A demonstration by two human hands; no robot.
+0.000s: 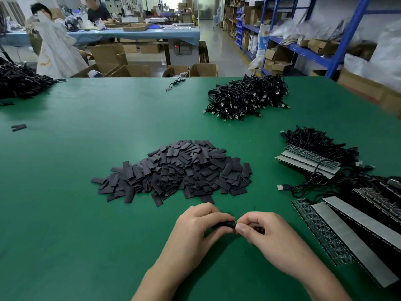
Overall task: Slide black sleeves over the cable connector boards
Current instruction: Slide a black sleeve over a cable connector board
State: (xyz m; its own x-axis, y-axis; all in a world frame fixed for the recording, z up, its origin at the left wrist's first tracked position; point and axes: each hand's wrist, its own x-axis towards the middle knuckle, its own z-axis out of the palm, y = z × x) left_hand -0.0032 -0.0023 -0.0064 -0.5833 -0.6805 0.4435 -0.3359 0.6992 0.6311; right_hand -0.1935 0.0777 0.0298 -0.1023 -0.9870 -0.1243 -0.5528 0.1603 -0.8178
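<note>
A matte green table (65, 192) carries a heap of flat, black rectangular sleeves (178, 170), with tangled cables (247, 96) and strips of connector boards (308, 159) to the right. At the near edge, the left hand (195, 231) pinches one smooth black sleeve (224, 225), its long axis running left to right. The right hand (267, 233), fingers curled, pinches a dark piece (259, 230) at the sleeve's right end, too hidden to identify.

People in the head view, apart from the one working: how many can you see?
2. A standing person is at far left beside cardboard boxes; a seated person is behind the blue table. Others may be hidden farther back.
</note>
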